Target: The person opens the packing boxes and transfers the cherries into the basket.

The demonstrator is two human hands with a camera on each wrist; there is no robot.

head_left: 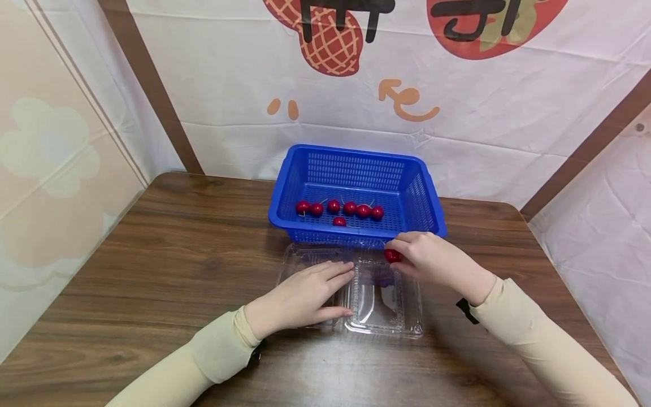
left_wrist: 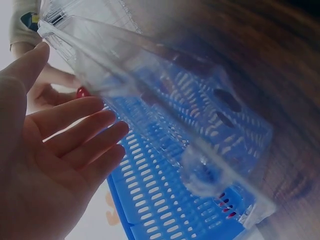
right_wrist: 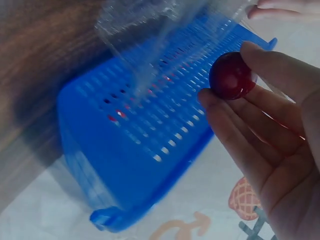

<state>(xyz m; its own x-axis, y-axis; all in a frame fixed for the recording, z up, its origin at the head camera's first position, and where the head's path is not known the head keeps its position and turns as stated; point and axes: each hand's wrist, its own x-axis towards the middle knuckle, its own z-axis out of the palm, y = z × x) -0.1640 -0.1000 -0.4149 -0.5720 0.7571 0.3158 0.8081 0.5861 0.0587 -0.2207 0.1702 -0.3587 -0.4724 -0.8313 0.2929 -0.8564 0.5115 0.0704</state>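
Observation:
My right hand [head_left: 432, 261] pinches a dark red cherry [right_wrist: 232, 76] between thumb and fingertips. In the head view it is over the far right part of a clear plastic clamshell box [head_left: 378, 308], near the blue basket's front rim. My left hand [head_left: 305, 297] lies over the left half of the box, fingers straight and pointing right, fingertips near the fold between the halves. Its palm and loosely spread fingers show beside the clear plastic in the left wrist view. Several more cherries [head_left: 363, 211] with thin stems lie in the blue basket [head_left: 356, 154], mostly in a row.
The basket stands at the back of a brown wooden table [head_left: 193, 271], directly behind the clear box. A white printed cloth [head_left: 224, 73] hangs behind the table. Both forearms in cream sleeves [head_left: 218, 345] reach in from the front.

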